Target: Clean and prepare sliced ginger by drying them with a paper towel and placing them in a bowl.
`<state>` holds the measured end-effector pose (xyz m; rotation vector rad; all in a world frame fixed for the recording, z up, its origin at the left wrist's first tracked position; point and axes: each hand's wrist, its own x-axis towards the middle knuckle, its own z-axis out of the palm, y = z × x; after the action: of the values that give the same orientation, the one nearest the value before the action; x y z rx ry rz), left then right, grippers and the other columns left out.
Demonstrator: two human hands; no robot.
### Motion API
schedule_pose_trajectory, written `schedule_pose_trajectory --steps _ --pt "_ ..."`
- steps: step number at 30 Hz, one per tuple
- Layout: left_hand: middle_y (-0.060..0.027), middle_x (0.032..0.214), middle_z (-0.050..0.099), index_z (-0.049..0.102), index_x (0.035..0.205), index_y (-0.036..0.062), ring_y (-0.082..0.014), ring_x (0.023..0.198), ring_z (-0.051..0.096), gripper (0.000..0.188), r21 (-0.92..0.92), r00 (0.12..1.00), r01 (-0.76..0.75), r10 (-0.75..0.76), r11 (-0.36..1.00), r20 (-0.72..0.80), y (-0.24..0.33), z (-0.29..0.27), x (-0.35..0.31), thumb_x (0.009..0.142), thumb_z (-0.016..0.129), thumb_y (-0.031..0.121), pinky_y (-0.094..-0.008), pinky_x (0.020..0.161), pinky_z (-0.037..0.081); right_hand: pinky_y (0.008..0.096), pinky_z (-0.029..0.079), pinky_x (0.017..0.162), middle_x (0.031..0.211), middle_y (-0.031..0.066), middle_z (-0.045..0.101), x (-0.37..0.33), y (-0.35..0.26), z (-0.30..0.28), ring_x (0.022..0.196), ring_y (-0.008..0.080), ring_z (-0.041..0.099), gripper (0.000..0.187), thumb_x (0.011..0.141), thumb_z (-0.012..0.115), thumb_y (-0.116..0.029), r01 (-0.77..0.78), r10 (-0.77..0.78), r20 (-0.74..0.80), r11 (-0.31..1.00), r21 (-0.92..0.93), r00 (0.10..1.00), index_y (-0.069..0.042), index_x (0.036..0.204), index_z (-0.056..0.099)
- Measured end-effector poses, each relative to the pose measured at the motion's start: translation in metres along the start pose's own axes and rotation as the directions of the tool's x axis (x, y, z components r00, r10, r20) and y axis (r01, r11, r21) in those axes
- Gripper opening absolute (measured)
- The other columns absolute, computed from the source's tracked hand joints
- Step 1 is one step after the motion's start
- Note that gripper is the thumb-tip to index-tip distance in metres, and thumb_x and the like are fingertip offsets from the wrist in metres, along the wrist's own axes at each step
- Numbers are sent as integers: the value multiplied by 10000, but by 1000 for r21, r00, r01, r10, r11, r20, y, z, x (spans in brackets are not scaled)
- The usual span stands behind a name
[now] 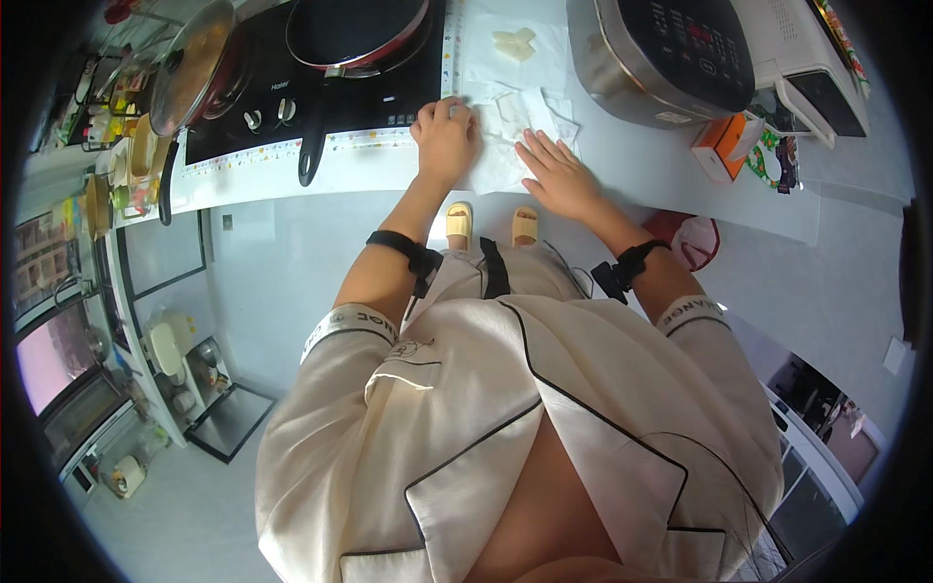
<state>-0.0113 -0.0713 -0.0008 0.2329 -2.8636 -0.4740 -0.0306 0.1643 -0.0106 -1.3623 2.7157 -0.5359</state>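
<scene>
White tissues (532, 105) lie just right of the cooktop (358, 105); hands apart; left hand (446, 141) curled at the cooktop's near right corner, grip not determinable; right hand (561, 175) flat, fingers partly hiding the tissues; frying pan (358, 29) on the cooktop, cut off at top.

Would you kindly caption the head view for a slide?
Right hand on crumpled tissues, left hand at their edge, stove and cooker alongside.

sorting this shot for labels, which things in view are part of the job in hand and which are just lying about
In hand:
- paper, under the right hand, beside the left hand
- pale item, probably

Lying about, apparently:
- cooker
- pan
- lidded pan
- orange box
</scene>
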Motion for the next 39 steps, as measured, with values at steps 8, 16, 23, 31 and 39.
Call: schedule_pose_trajectory --steps 8,16,23,31,39 --pt "-58 1201 591 678 947 99 -340 1154 459 204 -34 994 -81 78 996 -78 2 -8 11 777 739 194 -504 941 322 452 373 1068 1451 150 454 -13 15 -10 1314 340 451 497 920 578 -201 84 -84 63 997 3 995 -51 1381 473" --pt "-137 1081 634 634 1135 59 -344 1009 606 315 -715 775 -414 630 564 48 79 -53 -16 826 675 105 -393 877 503 355 489 948 1261 101 588 -15 4 -23 1121 193 601 450 1006 485 -361 -196 311 525 -685 702 792 -44 1323 522" --pt "-133 1026 681 684 1015 42 -319 857 653 183 -682 902 -168 390 712 185 58 -25 -10 902 633 177 -402 767 528 339 500 894 1234 84 604 -47 27 9 1118 178 590 363 1030 448 -221 -148 490 409 -486 861 770 -14 1319 519" --pt "-155 912 651 659 1032 47 -329 894 626 301 -118 882 -428 443 896 164 51 18 24 811 701 247 -398 847 490 497 343 1075 1439 150 466 -64 33 -35 1314 311 445 866 945 182 -707 208 604 476 -732 649 639 -25 1430 404" --pt "-176 953 667 650 1033 49 -319 869 637 232 -440 766 -537 635 719 103 56 21 27 835 687 164 -399 787 504 347 443 995 1314 108 567 -123 78 50 1182 210 556 477 1000 523 -300 -287 628 246 -39 957 738 3 1364 471"
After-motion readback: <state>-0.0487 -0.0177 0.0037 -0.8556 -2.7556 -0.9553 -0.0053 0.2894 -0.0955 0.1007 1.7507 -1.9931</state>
